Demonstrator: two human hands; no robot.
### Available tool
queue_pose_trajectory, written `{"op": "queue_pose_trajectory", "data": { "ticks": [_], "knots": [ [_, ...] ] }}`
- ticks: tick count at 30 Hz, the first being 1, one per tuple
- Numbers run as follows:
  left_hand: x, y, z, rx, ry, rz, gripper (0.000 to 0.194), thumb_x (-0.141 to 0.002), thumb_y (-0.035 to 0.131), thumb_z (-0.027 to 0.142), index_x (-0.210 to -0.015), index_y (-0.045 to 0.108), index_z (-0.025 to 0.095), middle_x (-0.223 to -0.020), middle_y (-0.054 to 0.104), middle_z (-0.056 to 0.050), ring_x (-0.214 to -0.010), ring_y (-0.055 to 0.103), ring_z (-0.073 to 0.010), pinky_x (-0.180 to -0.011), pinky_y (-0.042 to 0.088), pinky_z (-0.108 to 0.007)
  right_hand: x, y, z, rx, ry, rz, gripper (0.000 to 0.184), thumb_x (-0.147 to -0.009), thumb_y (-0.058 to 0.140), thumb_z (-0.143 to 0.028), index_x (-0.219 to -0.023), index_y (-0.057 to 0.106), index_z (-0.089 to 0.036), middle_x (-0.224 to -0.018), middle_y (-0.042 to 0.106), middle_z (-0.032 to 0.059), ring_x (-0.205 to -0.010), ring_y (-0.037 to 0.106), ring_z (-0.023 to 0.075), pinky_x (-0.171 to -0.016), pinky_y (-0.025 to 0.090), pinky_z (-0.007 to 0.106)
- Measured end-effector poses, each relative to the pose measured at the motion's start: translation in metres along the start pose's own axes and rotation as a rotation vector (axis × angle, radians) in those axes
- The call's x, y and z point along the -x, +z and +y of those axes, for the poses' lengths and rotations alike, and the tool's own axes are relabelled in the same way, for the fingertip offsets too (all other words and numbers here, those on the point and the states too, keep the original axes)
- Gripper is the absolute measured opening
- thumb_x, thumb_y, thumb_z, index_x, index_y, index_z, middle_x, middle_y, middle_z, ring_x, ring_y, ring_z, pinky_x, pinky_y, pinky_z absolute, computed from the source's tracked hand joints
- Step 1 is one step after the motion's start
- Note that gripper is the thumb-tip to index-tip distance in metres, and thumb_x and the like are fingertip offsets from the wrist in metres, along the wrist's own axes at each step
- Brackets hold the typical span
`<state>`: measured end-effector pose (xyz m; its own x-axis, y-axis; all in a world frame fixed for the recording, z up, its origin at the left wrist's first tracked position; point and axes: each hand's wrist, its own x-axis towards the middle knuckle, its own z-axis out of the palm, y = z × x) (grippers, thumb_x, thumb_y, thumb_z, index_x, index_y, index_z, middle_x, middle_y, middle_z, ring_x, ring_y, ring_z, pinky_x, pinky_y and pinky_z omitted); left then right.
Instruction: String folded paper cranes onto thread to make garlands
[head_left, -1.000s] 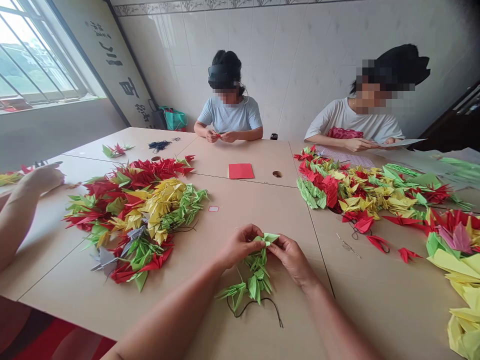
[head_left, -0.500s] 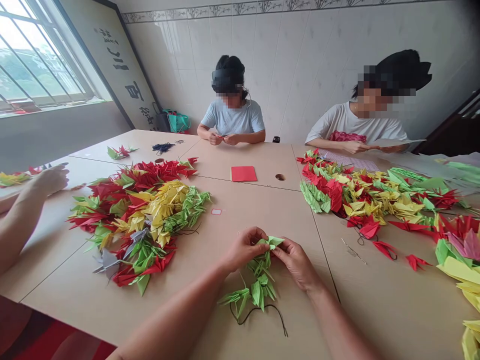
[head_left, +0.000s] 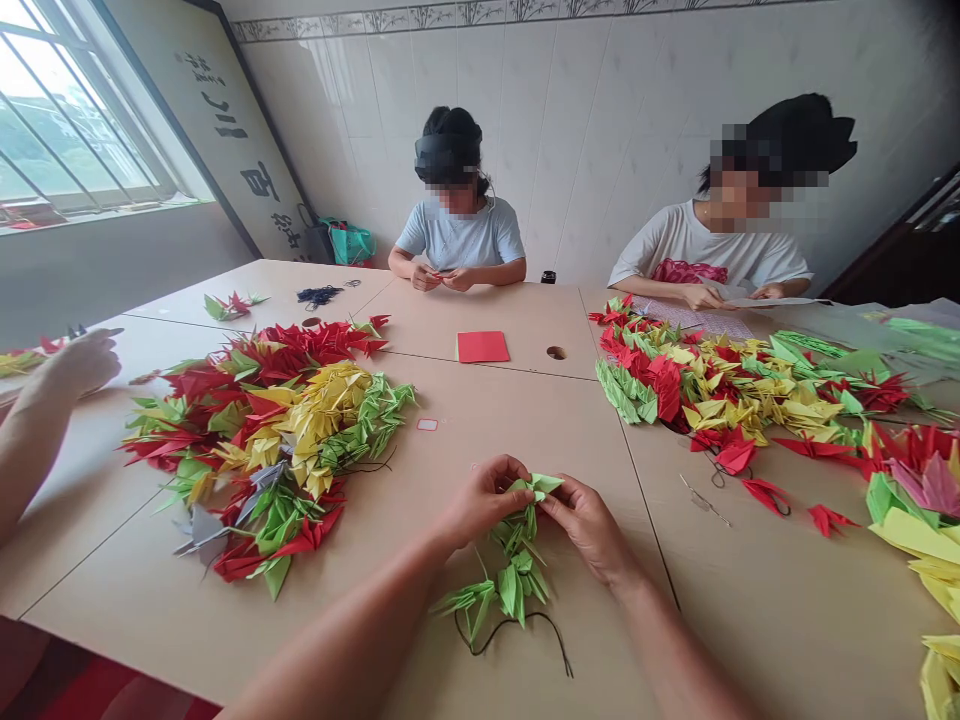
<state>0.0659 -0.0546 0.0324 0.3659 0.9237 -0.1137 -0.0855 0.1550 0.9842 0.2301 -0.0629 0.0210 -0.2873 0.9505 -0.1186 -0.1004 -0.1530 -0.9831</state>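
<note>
Between my fingers is a light green folded paper crane [head_left: 541,485], held above the table. My left hand [head_left: 491,500] pinches it from the left, with thumb and forefinger closed. From the other side my right hand [head_left: 589,515] grips its right end, fingers closed too. Just below hangs and lies a string of green paper cranes [head_left: 517,585], partly hidden by my hands. A dark cord [head_left: 536,618] trails from it in a loose curve on the table.
A heap of red, yellow and green paper cranes [head_left: 300,410] lies left, another pile [head_left: 750,390] right. Red paper squares [head_left: 482,347] sit ahead; a needle-like metal tool [head_left: 705,502] lies right. Two people sit opposite; another person's hand [head_left: 86,360] reaches in at left.
My hands keep hold of the green crane with hardly any movement. The view has shifted slightly. At right, the co-worker's paper sheet has been lowered toward the table.
</note>
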Motion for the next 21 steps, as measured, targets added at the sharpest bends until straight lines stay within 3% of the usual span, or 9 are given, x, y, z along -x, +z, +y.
{"op": "queue_pose_trajectory", "data": {
  "ticks": [21],
  "knots": [
    [-0.0013,0.0003,0.0027,-0.037,0.003,0.013,0.032,-0.069,0.069,0.040,-0.084,0.054,0.015,-0.070,0.057,0.000,-0.060,0.052,-0.0085,-0.053,0.037,-0.019,-0.0020,0.0003,0.0027,-0.042,-0.005,0.000,0.022,-0.073,0.067,-0.038,-0.082,0.063,-0.019,-0.081,0.065,0.0024,-0.078,0.059,0.0186,-0.075,0.047,0.032]
  ]
}}
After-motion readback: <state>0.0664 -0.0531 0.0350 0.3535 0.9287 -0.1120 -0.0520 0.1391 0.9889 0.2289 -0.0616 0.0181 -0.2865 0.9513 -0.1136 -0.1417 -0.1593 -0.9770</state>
